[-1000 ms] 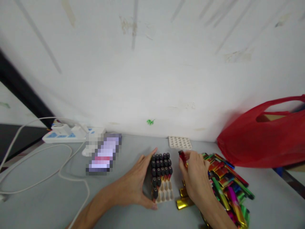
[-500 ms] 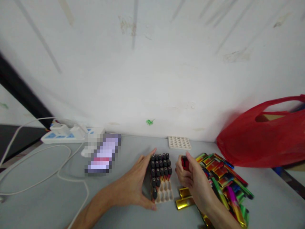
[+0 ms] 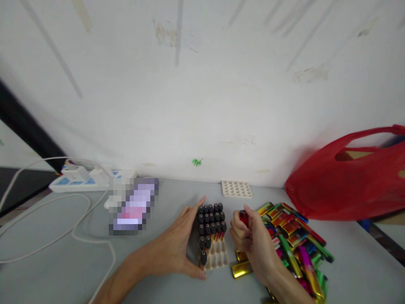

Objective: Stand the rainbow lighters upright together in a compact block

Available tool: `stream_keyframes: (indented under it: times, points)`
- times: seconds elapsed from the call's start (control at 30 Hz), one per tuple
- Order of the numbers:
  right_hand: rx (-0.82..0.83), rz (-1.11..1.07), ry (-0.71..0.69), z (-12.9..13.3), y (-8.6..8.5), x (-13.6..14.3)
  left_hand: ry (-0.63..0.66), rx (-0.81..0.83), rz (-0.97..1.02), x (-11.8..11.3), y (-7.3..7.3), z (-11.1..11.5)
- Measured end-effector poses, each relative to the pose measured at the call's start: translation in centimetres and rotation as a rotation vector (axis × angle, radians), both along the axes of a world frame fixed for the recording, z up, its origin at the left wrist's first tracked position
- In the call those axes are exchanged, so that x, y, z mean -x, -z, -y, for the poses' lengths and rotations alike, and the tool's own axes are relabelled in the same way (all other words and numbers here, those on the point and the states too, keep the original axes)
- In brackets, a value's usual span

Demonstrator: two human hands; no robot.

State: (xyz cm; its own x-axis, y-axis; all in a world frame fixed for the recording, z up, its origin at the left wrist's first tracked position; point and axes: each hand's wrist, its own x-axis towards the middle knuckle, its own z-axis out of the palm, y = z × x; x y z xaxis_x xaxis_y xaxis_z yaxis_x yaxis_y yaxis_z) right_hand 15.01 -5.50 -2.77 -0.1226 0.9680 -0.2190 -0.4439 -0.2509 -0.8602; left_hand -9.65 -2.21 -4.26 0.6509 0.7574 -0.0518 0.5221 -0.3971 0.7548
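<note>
Red black-ended piece (image 3: 243, 217) sat at two o'clock from the pale rack (image 3: 218, 262).

Right hand (image 3: 255, 240) curled around the piece, thumb alongside; left hand (image 3: 172, 249), thumb and fingers spread, bracketed the rack from nine o'clock. The piece looked light, stiff and slick, probably best pinched around its body, below the dark end.

You're at a makeshift indoor work spot, home or small workshop, hard to tell which: your grey table (image 3: 60, 274) meets a scuffed wall (image 3: 202, 105), holding a power strip (image 3: 88, 183), bag (image 3: 341, 190) and shiny heap (image 3: 290, 255)
</note>
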Motion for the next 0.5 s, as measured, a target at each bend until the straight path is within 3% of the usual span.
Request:
stream_keyframes:
  times: [0.5]
  points:
    - [-0.034,0.020,-0.040,0.41,0.25,0.24,0.006,-0.003,0.022,0.08,0.01,0.07]
